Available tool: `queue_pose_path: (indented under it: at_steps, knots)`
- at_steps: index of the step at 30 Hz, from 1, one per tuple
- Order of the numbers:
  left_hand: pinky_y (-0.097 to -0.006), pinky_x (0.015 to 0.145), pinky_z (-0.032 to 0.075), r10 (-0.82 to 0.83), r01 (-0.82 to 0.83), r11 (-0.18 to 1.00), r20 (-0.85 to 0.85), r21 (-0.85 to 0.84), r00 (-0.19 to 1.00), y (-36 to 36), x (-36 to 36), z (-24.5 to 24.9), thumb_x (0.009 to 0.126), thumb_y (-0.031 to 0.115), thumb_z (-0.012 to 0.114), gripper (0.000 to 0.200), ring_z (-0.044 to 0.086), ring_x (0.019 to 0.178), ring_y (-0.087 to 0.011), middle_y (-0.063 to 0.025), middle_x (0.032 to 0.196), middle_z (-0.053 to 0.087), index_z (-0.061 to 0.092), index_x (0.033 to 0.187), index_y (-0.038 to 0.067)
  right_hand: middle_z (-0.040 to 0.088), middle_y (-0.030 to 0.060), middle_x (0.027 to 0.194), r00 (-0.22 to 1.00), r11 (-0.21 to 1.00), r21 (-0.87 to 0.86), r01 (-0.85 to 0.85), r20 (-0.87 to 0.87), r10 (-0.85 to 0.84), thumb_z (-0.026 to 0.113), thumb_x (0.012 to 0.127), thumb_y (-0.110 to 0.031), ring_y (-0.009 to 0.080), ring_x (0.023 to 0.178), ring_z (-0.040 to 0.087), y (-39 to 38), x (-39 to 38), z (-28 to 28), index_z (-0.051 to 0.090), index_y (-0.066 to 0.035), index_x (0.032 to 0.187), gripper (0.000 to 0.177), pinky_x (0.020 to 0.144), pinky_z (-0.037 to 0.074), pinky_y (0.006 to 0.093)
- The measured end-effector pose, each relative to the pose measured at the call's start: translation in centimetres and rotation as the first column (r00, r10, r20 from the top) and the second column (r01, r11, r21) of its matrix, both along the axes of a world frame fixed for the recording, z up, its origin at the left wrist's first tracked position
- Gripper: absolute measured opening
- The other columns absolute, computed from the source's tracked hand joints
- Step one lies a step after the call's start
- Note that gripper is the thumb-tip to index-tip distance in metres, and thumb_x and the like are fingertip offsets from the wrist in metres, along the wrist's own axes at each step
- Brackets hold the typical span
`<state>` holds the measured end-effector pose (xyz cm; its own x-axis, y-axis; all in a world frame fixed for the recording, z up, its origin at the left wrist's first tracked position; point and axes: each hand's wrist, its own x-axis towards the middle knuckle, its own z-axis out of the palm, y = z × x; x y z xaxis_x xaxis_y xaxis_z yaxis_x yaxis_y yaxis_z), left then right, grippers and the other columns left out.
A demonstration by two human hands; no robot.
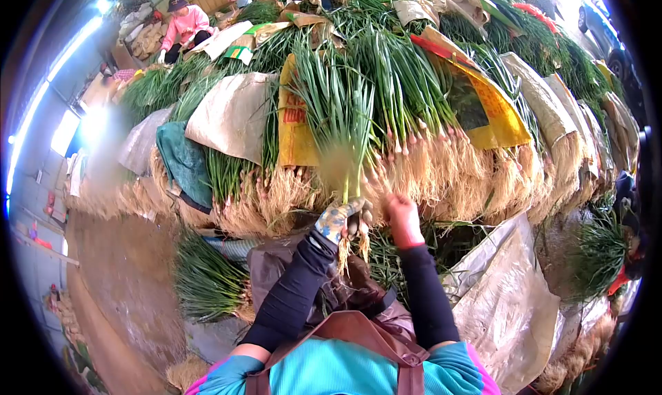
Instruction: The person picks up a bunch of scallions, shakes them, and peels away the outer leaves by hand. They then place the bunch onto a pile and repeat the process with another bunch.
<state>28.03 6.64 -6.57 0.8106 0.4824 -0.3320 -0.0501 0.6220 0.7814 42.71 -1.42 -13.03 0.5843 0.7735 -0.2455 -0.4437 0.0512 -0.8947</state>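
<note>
Left hand point(343, 220): fingers clamped on green stalks point(355, 129). Right hand point(403, 219) near; cannot tell whether fingers grip.

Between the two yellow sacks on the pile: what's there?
Rows of green onions, pale roots toward the wearer. The held bunch, in the left hand, overlaps part of that stretch in the head view.

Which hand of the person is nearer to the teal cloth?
Left. The gloved left hand is to the right of the teal cloth and nearer the body; the right hand is farther right.
</note>
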Motion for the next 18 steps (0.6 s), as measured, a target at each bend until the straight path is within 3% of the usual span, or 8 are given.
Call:
queue_pose_path:
  at_steps: [1, 3, 4, 5, 6, 11, 17, 18]
  knots:
    - [-0.018, 0.039, 0.04, 0.011, -0.012, 1.0, 0.022, 0.023, 1.0, 0.0, -0.3, 0.1, 0.09, 0.027, 0.048, 0.026, 0.058, 0.051, -0.0108, -0.0045, 0.072, 0.063, 0.058, 0.095, 0.003, 0.062, 0.0047, 0.068, 0.601, 0.942, -0.18, -0.284, 0.732, 0.321, 0.057, 0.084, -0.022, 0.0104, 0.055, 0.055, -1.0, 0.4, 0.1, 0.064, -0.006, 0.083, 0.017, 0.053, 0.044, 0.0233]
    - [-0.0188, 0.043, 0.043, -0.023, 0.021, 1.0, 0.065, 0.018, 0.998, 1.4, -0.8, -1.0, 0.09, 0.027, 0.048, 0.028, 0.06, 0.056, -0.0123, -0.0048, 0.075, 0.062, 0.056, 0.101, 0.002, 0.057, 0.0021, 0.059, 0.117, 0.294, -0.747, -0.596, 0.282, 0.952, 0.046, 0.083, -0.006, 0.0102, 0.055, 0.057, -3.2, 1.1, 7.3, 0.061, -0.007, 0.075, 0.017, 0.055, 0.047, 0.0212]
    - [-0.0202, 0.044, 0.044, -0.046, 0.056, 0.998, 0.22, -0.038, 0.974, 1.6, -0.7, -0.4, 0.09, 0.027, 0.048, 0.029, 0.06, 0.057, -0.0136, -0.0053, 0.074, 0.062, 0.056, 0.102, 0.002, 0.061, 0.0036, 0.063, -0.465, 0.693, -0.642, -0.328, 0.748, 0.473, 0.052, 0.081, -0.009, 0.0138, 0.05, 0.057, -1.5, 1.6, 5.8, 0.063, -0.012, 0.075, 0.013, 0.052, 0.048, 0.027]
    - [-0.0217, 0.045, 0.046, -0.057, 0.097, 0.991, 0.37, -0.089, 0.927, 1.6, -0.6, 0.2, 0.09, 0.028, 0.049, 0.03, 0.06, 0.058, -0.0149, -0.0058, 0.074, 0.062, 0.056, 0.103, 0.001, 0.059, 0.0039, 0.061, -0.422, 0.894, -0.446, 0.04, 0.804, 0.419, 0.057, 0.078, -0.018, 0.0154, 0.053, 0.058, 0.6, 3.1, 4.9, 0.063, -0.012, 0.074, 0.009, 0.051, 0.048, 0.0319]
    - [-0.0248, 0.045, 0.048, -0.045, 0.134, 0.983, 0.539, -0.127, 0.841, 1.7, -0.1, -0.4, 0.089, 0.028, 0.049, 0.031, 0.061, 0.06, -0.0169, -0.0074, 0.074, 0.062, 0.055, 0.104, 0.002, 0.057, 0.0035, 0.059, 0.042, 0.964, -0.076, 0.256, 0.997, 0.067, 0.059, 0.077, -0.024, 0.0176, 0.054, 0.058, 2.6, 3.2, 6.0, 0.06, -0.011, 0.07, 0.014, 0.051, 0.047, 0.035]
    - [-0.0256, 0.049, 0.04, -0.059, 0.124, 0.992, 0.777, -0.024, 0.627, 1.6, -0.3, 3.0, 0.089, 0.028, 0.05, 0.031, 0.048, 0.048, -0.0102, -0.0028, 0.066, 0.054, 0.054, 0.111, 0.007, 0.062, 0.0087, 0.064, -0.179, 0.819, -0.198, 0.539, 0.923, 0.341, 0.059, 0.073, -0.014, 0.0245, 0.06, 0.062, 11.2, 7.5, 7.6, 0.061, -0.007, 0.068, 0.009, 0.053, 0.049, 0.0366]
    - [-0.0211, 0.048, 0.05, -0.269, 0.074, 0.91, 0.443, 0.408, 0.855, 5.2, 1.0, -2.7, 0.089, 0.021, 0.049, 0.039, 0.063, 0.068, -0.0147, -0.01, 0.087, 0.063, 0.045, 0.122, 0.002, 0.058, 0.0099, 0.058, 0.074, 0.827, -0.321, 0.461, 0.943, 0.325, 0.06, 0.071, -0.019, 0.0215, 0.053, 0.058, 6.9, 5.1, 8.6, 0.06, -0.009, 0.063, 0.013, 0.05, 0.047, 0.0344]
    - [-0.0216, 0.051, 0.051, -0.123, 0.088, 0.952, 0.103, 0.293, 0.987, 4.7, 1.1, -2.2, 0.087, 0.026, 0.051, 0.041, 0.063, 0.075, -0.0147, -0.0116, 0.095, 0.062, 0.047, 0.121, 0.002, 0.057, 0.0078, 0.056, 0.242, 0.764, -0.543, 0.35, 0.84, 0.486, 0.062, 0.072, -0.021, 0.0213, 0.049, 0.056, 5.3, 4.0, 10.2, 0.058, -0.009, 0.064, 0.015, 0.048, 0.046, 0.0336]
